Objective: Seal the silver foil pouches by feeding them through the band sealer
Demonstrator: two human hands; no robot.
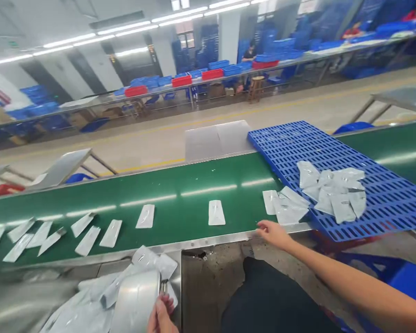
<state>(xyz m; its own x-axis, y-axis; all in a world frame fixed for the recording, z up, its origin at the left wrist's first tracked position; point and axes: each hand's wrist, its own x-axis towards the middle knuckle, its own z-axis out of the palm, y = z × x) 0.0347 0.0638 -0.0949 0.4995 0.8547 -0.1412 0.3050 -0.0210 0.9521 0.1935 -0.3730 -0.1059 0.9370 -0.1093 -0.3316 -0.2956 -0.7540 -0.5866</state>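
Observation:
My left hand [162, 317] is at the bottom of the view, its fingers closed at the small fitting on the side of a silver metal container [135, 300]. That container sits on a heap of white sealed pouches [79, 307] beside the belt. My right hand [273, 234] is over the near edge of the green conveyor belt [183, 185], fingers loosely apart and holding nothing I can see. Closest to it is a small stack of white pouches [287, 208] against the blue slatted pallet. A single pouch [216, 212] lies mid-belt.
Several more pouches [88, 240] are scattered on the left of the belt. The blue slatted pallet [336, 152] lies across the belt at right, bearing a pouch pile [333, 192]. Beyond the belt are a metal table [65, 166], a long bench with red bins [182, 81] and a seated person [248, 53].

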